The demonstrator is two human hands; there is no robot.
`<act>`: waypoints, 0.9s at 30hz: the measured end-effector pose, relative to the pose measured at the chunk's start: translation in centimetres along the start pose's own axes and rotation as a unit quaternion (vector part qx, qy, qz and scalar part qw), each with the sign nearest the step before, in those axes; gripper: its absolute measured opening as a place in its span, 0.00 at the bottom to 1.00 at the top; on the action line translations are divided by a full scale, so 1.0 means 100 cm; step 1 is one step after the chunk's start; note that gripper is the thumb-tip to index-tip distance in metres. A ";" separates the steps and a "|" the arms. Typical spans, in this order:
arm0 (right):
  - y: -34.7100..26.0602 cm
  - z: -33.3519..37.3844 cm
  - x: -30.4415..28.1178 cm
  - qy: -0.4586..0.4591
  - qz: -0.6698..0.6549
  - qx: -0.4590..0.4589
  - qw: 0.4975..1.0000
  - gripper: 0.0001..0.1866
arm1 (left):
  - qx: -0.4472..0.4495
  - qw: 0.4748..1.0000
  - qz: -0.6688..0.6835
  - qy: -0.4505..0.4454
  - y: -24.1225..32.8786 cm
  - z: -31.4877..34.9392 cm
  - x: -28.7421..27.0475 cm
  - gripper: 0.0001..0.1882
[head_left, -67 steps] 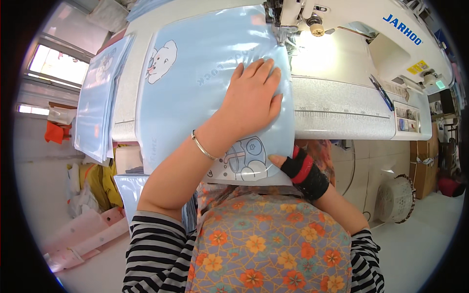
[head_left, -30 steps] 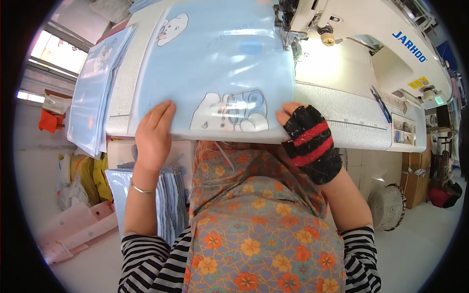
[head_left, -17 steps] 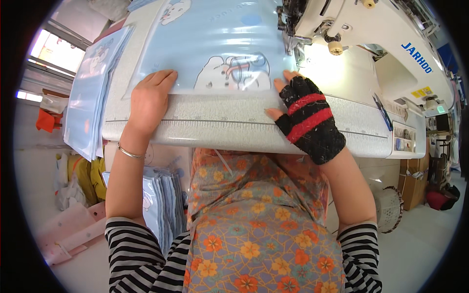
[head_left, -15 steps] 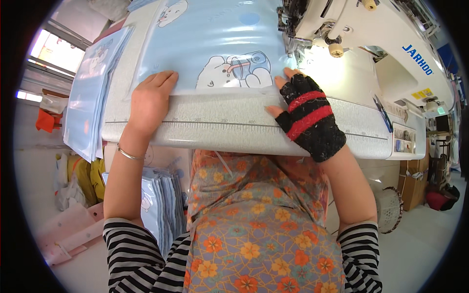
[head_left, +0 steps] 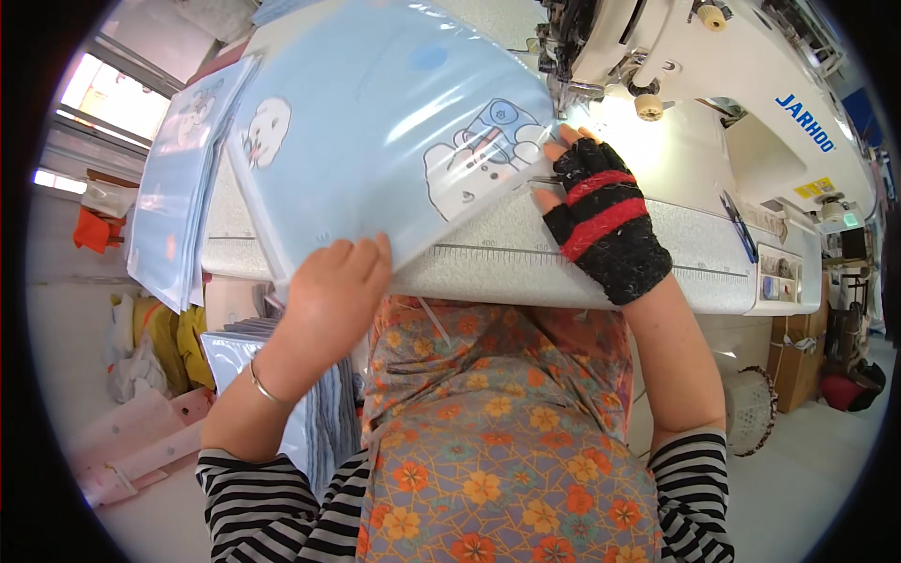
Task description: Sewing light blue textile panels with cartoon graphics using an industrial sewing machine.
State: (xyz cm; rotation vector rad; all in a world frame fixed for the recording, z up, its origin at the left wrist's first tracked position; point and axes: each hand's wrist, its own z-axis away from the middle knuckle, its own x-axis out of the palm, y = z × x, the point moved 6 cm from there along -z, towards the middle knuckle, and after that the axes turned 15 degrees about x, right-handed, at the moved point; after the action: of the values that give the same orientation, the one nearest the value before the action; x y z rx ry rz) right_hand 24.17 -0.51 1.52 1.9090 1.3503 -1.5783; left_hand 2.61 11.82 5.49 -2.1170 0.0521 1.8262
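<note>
A glossy light-blue plastic sheet point(head_left: 366, 131) printed with white cartoon animals lies slantwise on the sewing machine's bed. My left hand point(head_left: 338, 291) is closed over its near corner, at the bed's front edge, with the fingertips on top and the thumb hidden. My bare left wrist wears a bangle. At the sheet's right corner, close by the needle area of the sewing machine point(head_left: 648, 56), rests my right hand point(head_left: 605, 211) in a black and red fingerless glove. Its fingers are stretched out and apart, the tips touching the sheet's edge and the bed.
More blue printed sheets point(head_left: 174, 188) hang over the bed's left end, and a stack of them point(head_left: 324, 422) sits below by my lap. Thread snips point(head_left: 740, 228) and a small parts tray point(head_left: 781, 277) lie at the right. A ruler scale point(head_left: 488, 251) runs along the bed's front.
The sheet has turned, its left part swinging toward me while the right corner stays near the needle. My left hand has moved nearer and to the right with it; my right hand has barely shifted.
</note>
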 end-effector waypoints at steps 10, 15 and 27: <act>0.003 0.003 -0.007 -0.003 -0.095 -0.032 0.995 0.19 | 0.067 0.987 0.148 -0.014 0.071 -0.032 -0.008 0.16; -0.009 0.031 -0.018 -0.005 -0.107 -0.127 0.986 0.24 | 0.081 0.973 0.213 0.050 0.092 -0.062 -0.009 0.21; -0.010 0.066 -0.030 -0.060 -0.218 -0.118 0.967 0.22 | -0.126 0.958 0.188 0.178 0.071 -0.015 0.010 0.32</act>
State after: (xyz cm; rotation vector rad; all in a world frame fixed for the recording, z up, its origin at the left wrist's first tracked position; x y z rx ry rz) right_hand 19.69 -6.23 2.26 1.4178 1.9003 -1.5967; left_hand 2.41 4.94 3.03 -2.7546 0.3481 1.6860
